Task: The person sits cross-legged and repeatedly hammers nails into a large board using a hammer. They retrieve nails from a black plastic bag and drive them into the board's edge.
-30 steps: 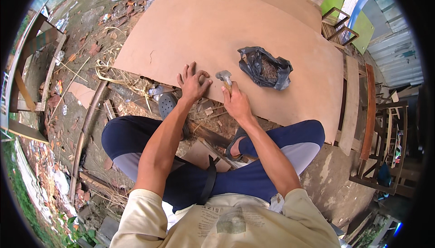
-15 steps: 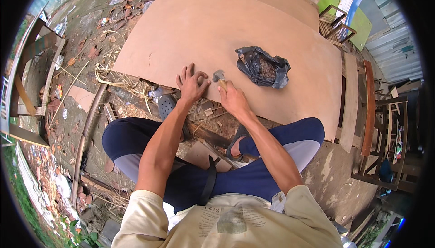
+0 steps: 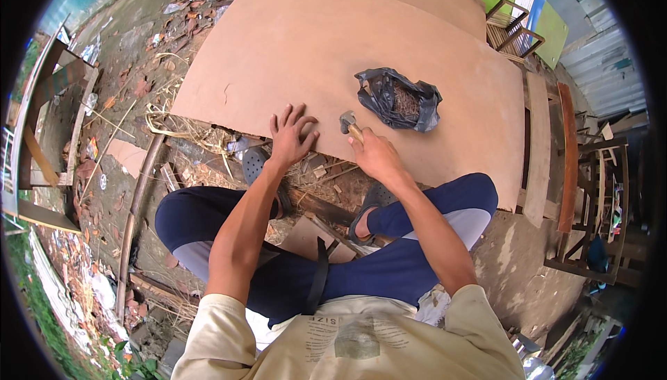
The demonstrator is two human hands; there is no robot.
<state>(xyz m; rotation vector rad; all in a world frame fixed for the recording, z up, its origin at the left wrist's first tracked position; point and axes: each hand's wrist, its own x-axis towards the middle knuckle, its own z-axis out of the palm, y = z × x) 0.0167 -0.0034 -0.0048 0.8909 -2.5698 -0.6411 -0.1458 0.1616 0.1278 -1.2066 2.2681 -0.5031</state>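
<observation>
A large brown board lies flat on the ground ahead of me. My left hand rests flat on its near edge with the fingers spread. My right hand grips a hammer by its wooden handle; the metal head is just above the board's near edge, right of my left hand. A crumpled black plastic bag holding small dark pieces lies on the board beyond the hammer.
I sit with legs in dark blue trousers and grey sandals over scrap wood. Rubble and straw lie at the left. Wooden frames and chairs stand at the right beside a long plank.
The hammer head has come down and toward my left hand, from above the board to its near edge. My left hand stayed flat in place.
</observation>
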